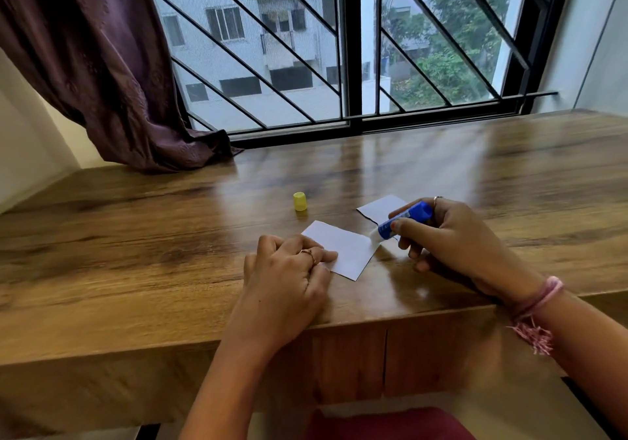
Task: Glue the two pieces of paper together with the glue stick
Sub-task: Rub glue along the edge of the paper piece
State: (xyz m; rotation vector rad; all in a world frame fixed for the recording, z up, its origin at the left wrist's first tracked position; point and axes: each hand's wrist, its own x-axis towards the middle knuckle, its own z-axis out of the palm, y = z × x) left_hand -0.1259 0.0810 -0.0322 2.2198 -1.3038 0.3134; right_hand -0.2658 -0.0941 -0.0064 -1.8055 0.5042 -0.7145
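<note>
A small white paper piece [343, 247] lies flat on the wooden desk [170, 235]. My left hand [289, 276] rests on its left edge, fingertips pressing it down. My right hand [452, 235] grips a blue glue stick [404, 224], uncapped, tilted so its white tip touches the paper's right corner. A second white paper piece [379, 209] lies just behind, partly hidden by the glue stick and my right hand.
The yellow glue cap [299, 201] stands on the desk behind the papers. A purple curtain [102, 66] hangs at the back left, its hem on the desk. A barred window [339, 49] runs along the desk's far edge.
</note>
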